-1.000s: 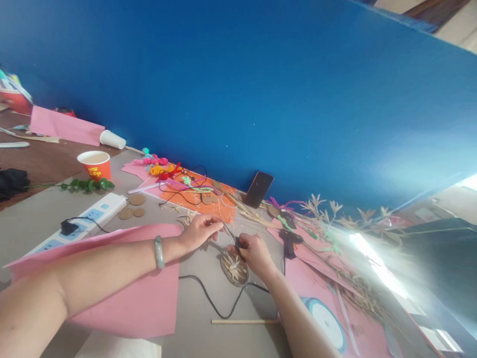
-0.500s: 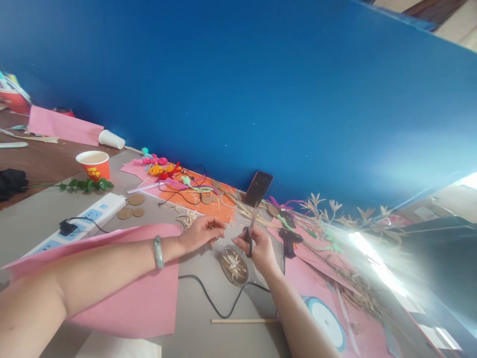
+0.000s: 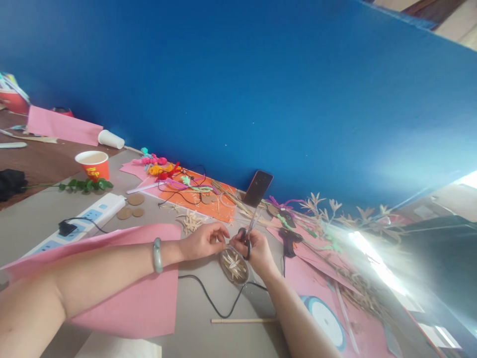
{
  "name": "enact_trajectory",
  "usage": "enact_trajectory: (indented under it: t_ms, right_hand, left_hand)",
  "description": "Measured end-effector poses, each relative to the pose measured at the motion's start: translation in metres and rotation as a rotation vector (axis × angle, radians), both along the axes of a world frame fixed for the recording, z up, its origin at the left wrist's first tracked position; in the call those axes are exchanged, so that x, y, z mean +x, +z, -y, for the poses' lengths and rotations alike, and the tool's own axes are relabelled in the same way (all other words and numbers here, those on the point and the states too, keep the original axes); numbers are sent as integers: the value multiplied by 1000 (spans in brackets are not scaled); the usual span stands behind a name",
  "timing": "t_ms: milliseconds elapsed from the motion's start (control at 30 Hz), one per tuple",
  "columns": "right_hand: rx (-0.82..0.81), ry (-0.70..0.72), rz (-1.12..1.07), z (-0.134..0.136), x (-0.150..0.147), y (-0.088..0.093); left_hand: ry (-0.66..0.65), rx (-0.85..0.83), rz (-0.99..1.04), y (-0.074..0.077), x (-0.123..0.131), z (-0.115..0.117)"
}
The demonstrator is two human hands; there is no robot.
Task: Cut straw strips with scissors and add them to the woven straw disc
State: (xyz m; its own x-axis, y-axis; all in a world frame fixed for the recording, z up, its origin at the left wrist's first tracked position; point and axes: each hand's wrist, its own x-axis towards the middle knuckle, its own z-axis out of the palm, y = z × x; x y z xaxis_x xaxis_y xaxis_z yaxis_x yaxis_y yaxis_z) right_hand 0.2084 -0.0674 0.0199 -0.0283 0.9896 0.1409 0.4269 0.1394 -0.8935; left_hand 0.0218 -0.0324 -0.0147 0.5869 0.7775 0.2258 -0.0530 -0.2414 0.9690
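Note:
My right hand grips a pair of scissors by its dark handles, blades pointing up and away from me. Just left of it, my left hand has its fingers curled and fingertips pinched together; whatever they may hold is too small to make out. A bracelet circles my left wrist. The fingertips of both hands are close together above an oval brown piece, on which pale thin strips are laid out in a spread pattern. Behind my left hand lies a small pile of pale strips.
A phone leans against the blue wall. Right of my hands are a glue gun and a tape roll. A power strip, paper cup and pink paper lie left. A black cable crosses the table in front.
My hands have come closer together: the right moved slightly left with the scissors, and the left shifted a little right and down. More of the pale strip pile shows behind the left hand.

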Motion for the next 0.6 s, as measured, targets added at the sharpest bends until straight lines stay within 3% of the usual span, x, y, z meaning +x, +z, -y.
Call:
enact_trajectory:
  t_ms: [367, 600]
  right_hand:
    - [7, -44, 7, -1, 0, 0]
    - [87, -160, -20, 3, -3, 7]
  left_hand:
    - [183, -73, 95, 10, -4, -4]
    - [44, -332, 134, 9, -2, -8]
